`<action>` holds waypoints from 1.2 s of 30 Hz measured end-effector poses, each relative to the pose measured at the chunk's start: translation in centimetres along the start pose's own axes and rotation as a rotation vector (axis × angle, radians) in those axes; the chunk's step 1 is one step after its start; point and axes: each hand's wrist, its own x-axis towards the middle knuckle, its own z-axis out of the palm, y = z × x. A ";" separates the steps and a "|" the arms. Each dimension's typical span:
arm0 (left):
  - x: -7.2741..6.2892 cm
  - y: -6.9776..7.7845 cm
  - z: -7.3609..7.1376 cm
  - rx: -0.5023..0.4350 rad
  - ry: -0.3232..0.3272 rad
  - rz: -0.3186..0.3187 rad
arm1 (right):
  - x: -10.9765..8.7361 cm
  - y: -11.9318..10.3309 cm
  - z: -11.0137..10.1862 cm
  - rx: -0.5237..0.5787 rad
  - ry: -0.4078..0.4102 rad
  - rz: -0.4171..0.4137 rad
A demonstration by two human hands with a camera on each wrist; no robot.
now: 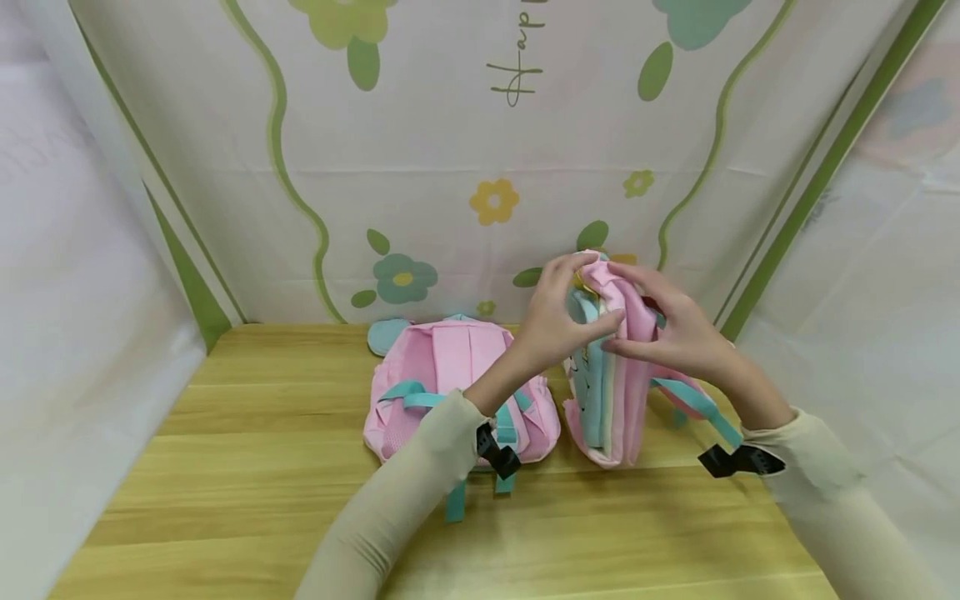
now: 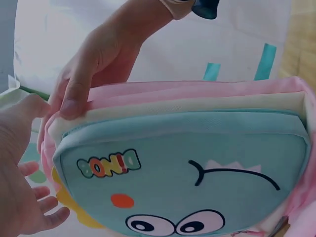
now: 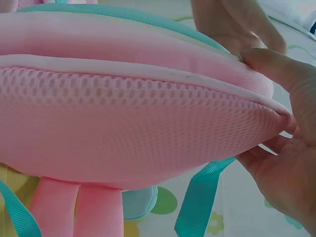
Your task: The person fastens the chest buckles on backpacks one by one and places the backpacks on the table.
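Note:
A pink child's backpack stands on the table, its blue dinosaur front turned left and its straps to the right. My right hand grips its upper end, thumb on the pink edge and fingers behind the mesh side. Beside that same end is my left hand, its spread fingers next to the yellow trim and its thumb close to the right thumb. A second pink backpack lies to the left, back panel up.
The wooden table lies under both bags. Teal straps trail from the lying backpack toward the near side. A flower-printed cloth hangs behind, with white cloth walls at both sides. A teal strap sticks out right of the standing bag.

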 end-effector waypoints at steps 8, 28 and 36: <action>0.0 -0.3 -0.1 0.043 0.005 0.022 | 0.3 0.0 0.5 -0.024 -0.013 -0.023; -0.9 -1.2 -2.0 0.012 0.007 -0.033 | -2.4 1.8 -1.4 -0.076 -0.016 0.003; -1.0 -1.7 -2.8 -0.020 0.005 -0.049 | -4.5 3.9 -2.4 -0.095 -0.053 0.143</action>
